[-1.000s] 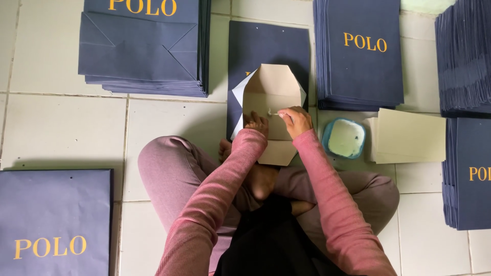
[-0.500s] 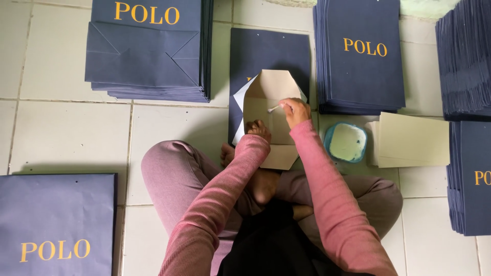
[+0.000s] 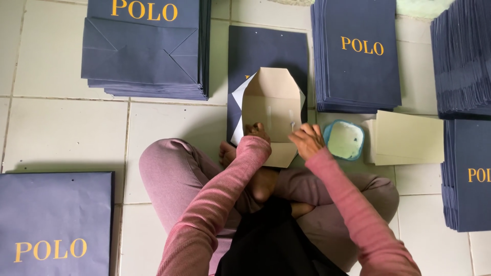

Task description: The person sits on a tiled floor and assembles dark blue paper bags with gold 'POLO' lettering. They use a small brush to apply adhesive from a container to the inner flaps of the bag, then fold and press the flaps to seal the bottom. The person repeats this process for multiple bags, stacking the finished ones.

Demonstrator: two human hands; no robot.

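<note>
A navy paper bag lies flat on the tiled floor in front of my crossed legs. Its bottom end is spread open and shows beige flaps. My left hand presses down on the lower part of the flaps. At their right edge, my right hand pinches a thin white stick whose tip rests on the beige paper. A small round blue tub of whitish paste stands just right of that hand.
Stacks of navy paper bags lie all around: top left, top right, far right, lower right and bottom left. A pile of beige card sheets sits beside the tub.
My right hand left the lower flap, ran the stick up over the beige flaps, then came back down and right, toward the tub. My left hand stayed pressing on the flaps.
</note>
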